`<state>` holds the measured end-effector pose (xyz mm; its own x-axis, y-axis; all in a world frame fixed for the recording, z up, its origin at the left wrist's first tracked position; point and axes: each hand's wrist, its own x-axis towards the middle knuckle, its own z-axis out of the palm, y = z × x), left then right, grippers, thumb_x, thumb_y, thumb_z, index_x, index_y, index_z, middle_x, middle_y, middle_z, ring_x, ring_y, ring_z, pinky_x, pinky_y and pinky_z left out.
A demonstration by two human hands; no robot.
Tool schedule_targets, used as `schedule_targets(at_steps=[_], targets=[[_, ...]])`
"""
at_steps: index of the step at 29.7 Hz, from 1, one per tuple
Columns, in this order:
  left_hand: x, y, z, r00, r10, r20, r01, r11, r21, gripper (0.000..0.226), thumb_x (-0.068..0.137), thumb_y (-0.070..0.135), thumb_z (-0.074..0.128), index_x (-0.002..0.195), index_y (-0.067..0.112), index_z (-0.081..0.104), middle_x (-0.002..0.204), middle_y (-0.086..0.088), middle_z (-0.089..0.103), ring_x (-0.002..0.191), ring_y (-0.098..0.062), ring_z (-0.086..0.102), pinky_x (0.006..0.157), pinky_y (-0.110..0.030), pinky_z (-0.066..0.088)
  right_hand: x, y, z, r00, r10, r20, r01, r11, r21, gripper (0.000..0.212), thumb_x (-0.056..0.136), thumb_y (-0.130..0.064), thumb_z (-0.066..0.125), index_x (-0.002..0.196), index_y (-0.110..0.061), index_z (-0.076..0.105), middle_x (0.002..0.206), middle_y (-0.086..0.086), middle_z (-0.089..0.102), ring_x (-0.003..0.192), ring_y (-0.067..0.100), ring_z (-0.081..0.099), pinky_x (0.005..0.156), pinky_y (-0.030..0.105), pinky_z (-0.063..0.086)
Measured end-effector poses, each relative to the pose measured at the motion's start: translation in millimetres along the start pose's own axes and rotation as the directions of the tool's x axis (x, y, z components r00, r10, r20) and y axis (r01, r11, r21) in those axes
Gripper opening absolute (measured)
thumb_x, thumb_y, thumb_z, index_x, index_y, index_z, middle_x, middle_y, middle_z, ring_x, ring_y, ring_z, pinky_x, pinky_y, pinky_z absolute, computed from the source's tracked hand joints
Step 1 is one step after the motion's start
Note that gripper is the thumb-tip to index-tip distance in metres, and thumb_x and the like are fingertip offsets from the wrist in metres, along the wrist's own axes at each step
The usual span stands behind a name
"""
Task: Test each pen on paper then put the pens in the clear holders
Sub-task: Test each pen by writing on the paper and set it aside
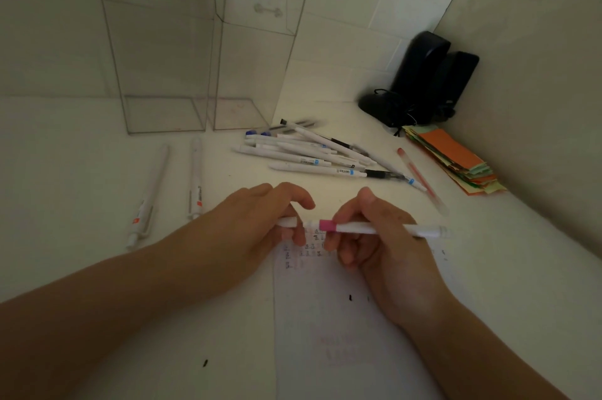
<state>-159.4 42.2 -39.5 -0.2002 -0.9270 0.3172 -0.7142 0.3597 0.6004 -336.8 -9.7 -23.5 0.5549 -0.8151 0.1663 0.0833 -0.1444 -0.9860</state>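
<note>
A: While the head view looks down on the bench [81, 145], where does the pen lie?

B: The pink-banded pen [374, 229] lies level between both hands, its long axis running left to right above the paper [342, 318]. The right hand [378, 236] curls round the white barrel; the left hand [260, 220] pinches the cap [288, 222], a sliver apart from the barrel.

A: So which hand leads?

B: The right, I'd judge: it holds the writing part, and the sheet sits directly below.

A: And materials?

B: Smooth slim plastic tubes. The pile of pens [309, 152] lies beyond the hands, two more pens [195, 178] to the left. The clear holders [166, 73] are tall, thin-walled boxes, seemingly empty, well beyond.
</note>
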Motion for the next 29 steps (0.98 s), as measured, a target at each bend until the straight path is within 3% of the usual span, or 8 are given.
schedule_targets(at_steps=[2, 4, 11, 14, 16, 18, 23, 29], targets=[[-1, -2, 0, 0.999, 0.03, -0.011, -0.03, 1.0, 0.007, 0.031, 0.091, 0.019, 0.044, 0.111, 0.042, 0.039, 0.105, 0.011, 0.058, 0.101, -0.008, 0.049, 0.089, -0.026, 0.04, 0, 0, 1, 1.0, 0.014, -0.008, -0.014, 1.0, -0.01, 0.041, 0.089, -0.038, 0.046, 0.065, -0.016, 0.07, 0.057, 0.005, 0.064, 0.046, 0.015, 0.047, 0.044, 0.024, 0.036], [-1, -3, 0, 0.998, 0.056, -0.013, -0.055, 0.998, 0.019, 0.031, 0.085, 0.026, 0.04, 0.106, 0.048, 0.034, 0.104, 0.013, 0.058, 0.098, -0.005, 0.048, 0.089, -0.022, 0.04, 0, 0, 1, 1.0, 0.026, -0.009, -0.026, 1.0, -0.011, 0.042, 0.088, -0.034, 0.041, 0.063, -0.016, 0.069, 0.056, 0.005, 0.064, 0.045, 0.014, 0.047, 0.043, 0.021, 0.037], [-2, -2, 0, 0.996, 0.091, -0.025, -0.091, 0.996, -0.007, 0.029, 0.078, 0.048, 0.031, 0.106, 0.043, 0.037, 0.104, 0.01, 0.059, 0.098, -0.001, 0.048, 0.086, -0.017, 0.037, -1, 0, 1, 1.0, 0.025, -0.012, -0.025, 1.0, -0.008, 0.038, 0.087, -0.032, 0.044, 0.06, -0.017, 0.065, 0.05, 0.003, 0.057, 0.042, 0.011, 0.043, 0.041, 0.018, 0.035], [0, 0, 0, 0.996, 0.052, -0.072, -0.05, 0.998, 0.029, 0.031, 0.079, 0.048, 0.042, 0.106, 0.034, 0.049, 0.098, 0.018, 0.061, 0.094, 0.0, 0.05, 0.081, -0.007, 0.038, -1, 1, 1, 1.0, -0.001, 0.005, 0.001, 1.0, -0.031, 0.032, 0.085, -0.035, 0.051, 0.06, -0.02, 0.064, 0.052, 0.001, 0.057, 0.043, 0.011, 0.043, 0.042, 0.018, 0.036], [1, -3, -3, 0.991, 0.046, -0.127, -0.032, 0.993, 0.112, 0.034, 0.079, 0.052, 0.04, 0.098, 0.029, 0.058, 0.082, 0.015, 0.06, 0.075, -0.003, 0.051, 0.066, -0.01, 0.038, -1, 1, 1, 1.0, -0.019, 0.007, 0.019, 0.999, -0.032, 0.029, 0.082, -0.038, 0.051, 0.062, -0.021, 0.063, 0.054, 0.001, 0.059, 0.045, 0.011, 0.045, 0.044, 0.019, 0.037], [2, -7, -5, 0.978, 0.124, -0.168, -0.088, 0.974, 0.21, 0.034, 0.081, 0.049, 0.039, 0.086, 0.024, 0.062, 0.066, 0.016, 0.048, 0.065, -0.003, 0.043, 0.059, -0.012, 0.033, -1, 1, 2, 1.0, -0.024, 0.006, 0.024, 0.999, -0.032, 0.024, 0.084, -0.033, 0.053, 0.065, -0.022, 0.062, 0.057, 0.0, 0.059, 0.048, 0.012, 0.046, 0.047, 0.02, 0.039], [1, 0, -3, 0.959, 0.259, -0.119, -0.207, 0.92, 0.334, 0.047, 0.089, 0.051, 0.03, 0.078, 0.018, 0.062, 0.06, 0.016, 0.034, 0.064, -0.007, 0.039, 0.046, -0.016, 0.033, -2, 0, 3, 1.0, -0.028, 0.011, 0.028, 0.998, -0.064, 0.025, 0.083, -0.035, 0.054, 0.063, -0.02, 0.057, 0.057, 0.0, 0.061, 0.049, 0.012, 0.048, 0.049, 0.019, 0.042], [0, 4, -4, 0.953, 0.295, -0.066, -0.272, 0.932, 0.237, 0.052, 0.092, 0.05, 0.025, 0.08, 0.015, 0.061, 0.059, 0.011, 0.041, 0.056, -0.008, 0.04, 0.054, -0.021, 0.033, -6, -2, 5, 0.995, -0.069, 0.075, 0.073, 0.996, -0.056, 0.024, 0.081, -0.035, 0.051, 0.066, -0.016, 0.054, 0.061, 0.003, 0.063, 0.051, 0.015, 0.053, 0.048, 0.022, 0.045]])
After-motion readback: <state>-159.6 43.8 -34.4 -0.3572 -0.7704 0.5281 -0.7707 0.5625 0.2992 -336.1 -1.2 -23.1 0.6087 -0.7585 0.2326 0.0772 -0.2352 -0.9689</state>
